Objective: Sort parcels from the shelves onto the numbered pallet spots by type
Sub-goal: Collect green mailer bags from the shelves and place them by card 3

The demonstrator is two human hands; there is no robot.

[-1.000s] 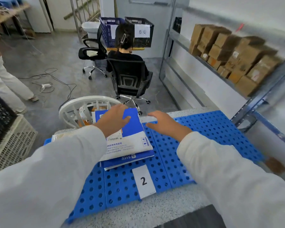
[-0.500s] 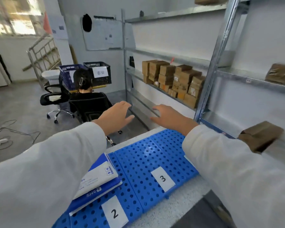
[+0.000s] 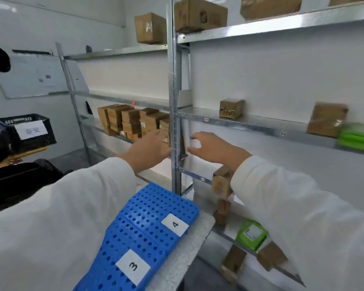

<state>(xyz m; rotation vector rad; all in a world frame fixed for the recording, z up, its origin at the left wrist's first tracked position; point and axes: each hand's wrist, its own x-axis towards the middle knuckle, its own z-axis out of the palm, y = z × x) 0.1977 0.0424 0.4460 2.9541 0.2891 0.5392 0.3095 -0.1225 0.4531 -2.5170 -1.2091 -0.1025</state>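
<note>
Brown cardboard parcels (image 3: 135,122) sit on galvanised steel shelves (image 3: 250,122) beside a perforated blue plastic pallet (image 3: 147,206) labelled 3 and 4. The view has swung right since half a second ago, away from spot 2. The left hand (image 3: 149,150) and right hand (image 3: 210,147), white-sleeved, reach forward open and empty.

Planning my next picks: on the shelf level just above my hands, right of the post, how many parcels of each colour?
Brown boxes: 2
Green parcels: 1, cut off by the frame edge
Total: 3
</note>
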